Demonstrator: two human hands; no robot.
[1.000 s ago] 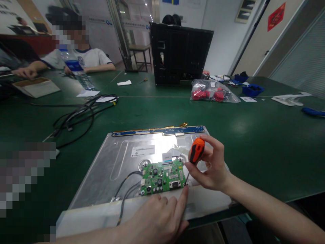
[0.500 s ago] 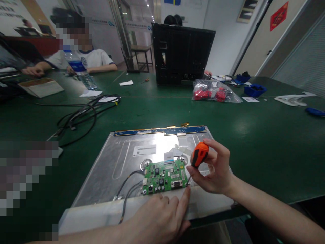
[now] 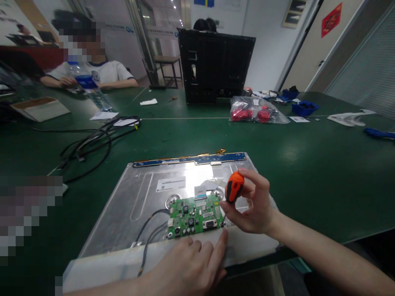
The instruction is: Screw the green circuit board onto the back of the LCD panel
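My right hand (image 3: 254,205) grips a short, stubby orange-and-black screwdriver (image 3: 234,187) between thumb and fingers. Its thin shaft tilts down to the lower right corner of a green circuit board (image 3: 196,213), where a screw seems to sit; the tip is too small to make out. The board lies on the metal back of a display panel (image 3: 142,193). Along the panel's lower edge lies my left hand (image 3: 194,263), empty, its index finger stretched to just below that corner and the other fingers bent. Dark cables (image 3: 148,224) run from the board's left side under my left wrist.
Farther back stand a black monitor (image 3: 216,68) and a plastic bag with red parts (image 3: 257,111). Coiled black cables (image 3: 101,139) lie on the left, near a water bottle (image 3: 92,90). Across the green table (image 3: 308,176) sits a co-worker (image 3: 101,74).
The view has shifted slightly, so everything sits a little farther left. My left index fingertip has drawn slightly back from the board's corner. The co-worker's hand has moved in toward the body.
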